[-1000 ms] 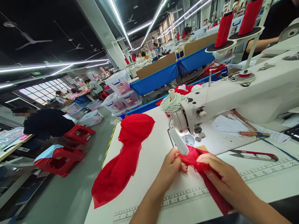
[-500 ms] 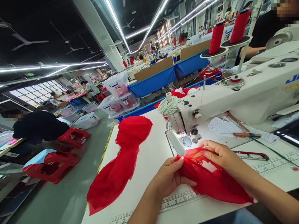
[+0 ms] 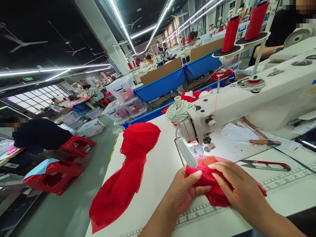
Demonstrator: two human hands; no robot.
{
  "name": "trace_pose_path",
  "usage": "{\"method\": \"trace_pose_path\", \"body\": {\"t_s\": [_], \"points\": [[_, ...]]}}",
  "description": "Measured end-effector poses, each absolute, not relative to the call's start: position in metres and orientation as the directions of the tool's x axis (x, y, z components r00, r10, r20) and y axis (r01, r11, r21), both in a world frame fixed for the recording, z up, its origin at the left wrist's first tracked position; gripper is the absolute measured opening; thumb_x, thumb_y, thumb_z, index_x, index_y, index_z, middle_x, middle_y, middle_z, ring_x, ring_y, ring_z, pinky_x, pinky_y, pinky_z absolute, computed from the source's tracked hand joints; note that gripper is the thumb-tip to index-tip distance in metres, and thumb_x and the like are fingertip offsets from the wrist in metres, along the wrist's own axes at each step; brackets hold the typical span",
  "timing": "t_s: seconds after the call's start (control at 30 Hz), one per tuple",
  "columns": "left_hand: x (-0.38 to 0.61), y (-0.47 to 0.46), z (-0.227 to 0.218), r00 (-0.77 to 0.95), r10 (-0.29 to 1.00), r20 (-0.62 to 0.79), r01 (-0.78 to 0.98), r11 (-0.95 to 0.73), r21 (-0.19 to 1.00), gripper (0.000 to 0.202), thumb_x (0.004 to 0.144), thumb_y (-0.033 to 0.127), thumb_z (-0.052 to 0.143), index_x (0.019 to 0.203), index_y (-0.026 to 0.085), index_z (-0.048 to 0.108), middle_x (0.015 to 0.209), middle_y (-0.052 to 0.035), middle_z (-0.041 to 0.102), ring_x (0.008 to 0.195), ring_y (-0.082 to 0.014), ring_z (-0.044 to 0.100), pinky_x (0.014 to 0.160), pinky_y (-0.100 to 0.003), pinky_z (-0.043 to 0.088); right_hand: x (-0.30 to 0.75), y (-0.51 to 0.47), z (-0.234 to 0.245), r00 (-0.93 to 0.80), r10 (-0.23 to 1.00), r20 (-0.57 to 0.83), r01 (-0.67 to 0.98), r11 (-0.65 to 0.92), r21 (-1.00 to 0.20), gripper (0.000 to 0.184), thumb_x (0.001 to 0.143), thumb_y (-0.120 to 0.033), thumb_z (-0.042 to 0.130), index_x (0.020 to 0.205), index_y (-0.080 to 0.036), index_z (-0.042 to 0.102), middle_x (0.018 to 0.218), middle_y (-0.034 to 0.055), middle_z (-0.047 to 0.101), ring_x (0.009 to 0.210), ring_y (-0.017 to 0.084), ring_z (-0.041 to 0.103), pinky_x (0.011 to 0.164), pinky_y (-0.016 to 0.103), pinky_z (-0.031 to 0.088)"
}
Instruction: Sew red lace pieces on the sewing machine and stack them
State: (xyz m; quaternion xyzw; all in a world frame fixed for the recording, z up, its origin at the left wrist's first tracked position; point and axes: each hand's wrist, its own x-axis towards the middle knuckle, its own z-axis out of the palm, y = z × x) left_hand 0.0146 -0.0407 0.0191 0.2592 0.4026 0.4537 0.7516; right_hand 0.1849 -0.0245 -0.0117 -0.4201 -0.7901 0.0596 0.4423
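Note:
Between my hands, in front of the sewing machine (image 3: 197,128), is a piece of sheer red fabric (image 3: 217,197). My left hand (image 3: 189,191) pinches its left edge between thumb and fingers, just below the machine's white lamp (image 3: 186,153). On the other side my right hand (image 3: 239,184) grips the fabric from above, its fingertips close to the left hand's thumb. The needle area lies behind the lamp, and I cannot make out the needle. A second gathered red fabric piece (image 3: 130,174) lies on the white tabletop to the left.
Thread snips (image 3: 266,164) lie right of my hands, near a wooden-handled tool (image 3: 261,142) and paper slips (image 3: 238,131). Pale cord (image 3: 180,112) is wound on the machine head. Red thread cones (image 3: 230,34) stand behind. Red stools (image 3: 53,176) and seated people are at left.
My right hand has moved closer to my left hand and turned palm down over the fabric. The fabric is bunched up where it was stretched toward the lower right. The view has shifted slightly.

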Motion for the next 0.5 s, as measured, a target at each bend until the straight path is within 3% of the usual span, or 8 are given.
{"method": "trace_pose_path", "body": {"t_s": [0.13,0.3,0.5], "points": [[0.015,-0.040,0.017,0.204,0.877,-0.435,-0.417,0.480,0.772,0.032,0.075,0.031,0.076,0.095,0.007,0.070,0.079,-0.0074,0.068,0.060,-0.0079,0.062,0.049,-0.013,0.053,0.197,-0.021,-0.016,-0.293,0.726,0.622,0.606,0.644,-0.467,0.020,0.092,-0.022,0.045,0.108,-0.024,0.057,0.100,0.0037,0.069,0.094,0.018,0.066,0.080,0.032,0.055],[0.015,-0.038,0.015,0.115,0.892,-0.437,-0.491,0.433,0.756,0.021,0.073,0.024,0.078,0.088,0.012,0.070,0.088,-0.0048,0.067,0.079,-0.0107,0.064,0.077,-0.023,0.058,0.264,0.000,-0.009,-0.168,0.779,0.605,0.772,0.485,-0.410,0.012,0.092,-0.027,0.047,0.095,-0.027,0.059,0.091,0.0027,0.070,0.083,0.020,0.067,0.073,0.033,0.055],[0.019,-0.037,0.012,0.110,0.898,-0.425,-0.520,0.417,0.746,0.019,0.073,0.025,0.078,0.081,0.011,0.068,0.082,-0.0042,0.067,0.078,-0.0113,0.064,0.081,-0.027,0.057,0.315,0.038,-0.005,-0.212,0.792,0.572,0.866,0.424,-0.266,0.021,0.093,-0.026,0.044,0.094,-0.023,0.065,0.092,0.0087,0.070,0.089,0.027,0.064,0.079,0.039,0.050]]}}
